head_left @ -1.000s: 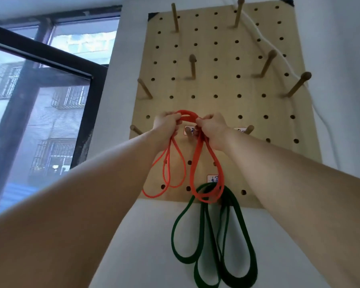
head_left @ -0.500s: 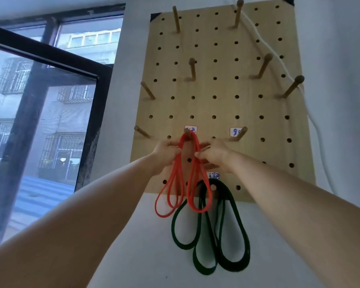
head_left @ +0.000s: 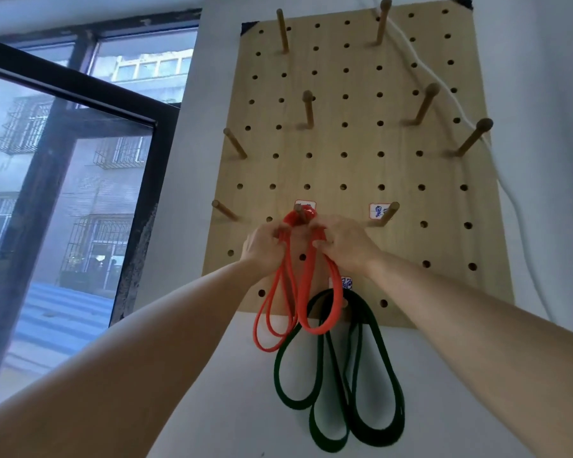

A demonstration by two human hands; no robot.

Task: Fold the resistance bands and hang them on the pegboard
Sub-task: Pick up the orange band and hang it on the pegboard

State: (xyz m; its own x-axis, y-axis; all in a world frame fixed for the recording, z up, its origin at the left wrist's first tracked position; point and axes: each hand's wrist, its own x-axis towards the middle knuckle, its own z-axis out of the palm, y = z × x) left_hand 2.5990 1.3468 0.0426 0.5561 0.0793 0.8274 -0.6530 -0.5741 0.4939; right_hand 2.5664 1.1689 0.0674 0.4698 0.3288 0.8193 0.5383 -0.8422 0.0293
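A folded red resistance band (head_left: pixel 303 292) hangs in several loops from a wooden peg (head_left: pixel 300 213) on the wooden pegboard (head_left: pixel 344 166), its top looped over the peg. My left hand (head_left: pixel 265 249) grips the left strands just below the peg. On the other side, my right hand (head_left: pixel 344 246) grips the right strands at the same height. A folded dark green band (head_left: pixel 354 375) hangs from a lower peg, mostly hidden behind the red loops, and reaches below the board's bottom edge.
Several bare wooden pegs stick out of the board, one beside a label (head_left: pixel 389 213) to the right. A white cord (head_left: pixel 444 90) runs down the board's right side. A dark-framed window (head_left: pixel 80 160) fills the left. The wall is white.
The red band's top has gone from held in front of the board onto the peg. Both hands have stayed on its strands just below the peg.
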